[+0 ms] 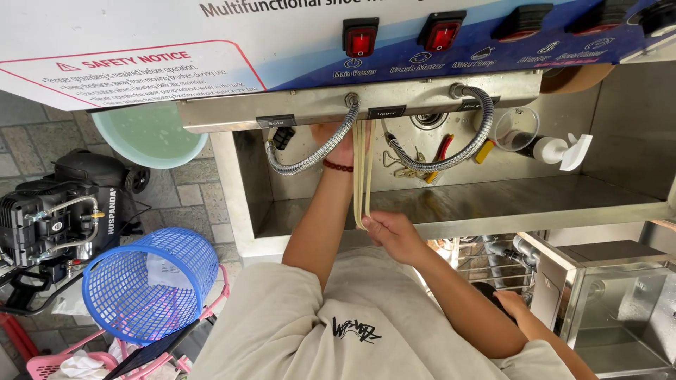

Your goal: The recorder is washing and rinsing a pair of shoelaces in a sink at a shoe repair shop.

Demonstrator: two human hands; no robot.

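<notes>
A bundle of cream laces (362, 176) hangs taut and vertical in front of a steel washing machine's basin (493, 200). My right hand (391, 233) pinches the lower end of the laces at the basin's front rim. My left hand (336, 139), with a red bead bracelet at the wrist, reaches up under the machine's control panel (394, 49) and grips the top of the same laces. Its fingers are partly hidden by the panel edge and a flexible metal hose (313, 151).
A second metal hose (451, 158), red-handled pliers (442, 149), a clear cup (516, 129) and a white spray bottle (563, 150) lie in the basin. At left are a blue mesh basket (144, 281), a black compressor (63, 204) and a green tub (151, 137). Another hand (512, 304) shows at lower right.
</notes>
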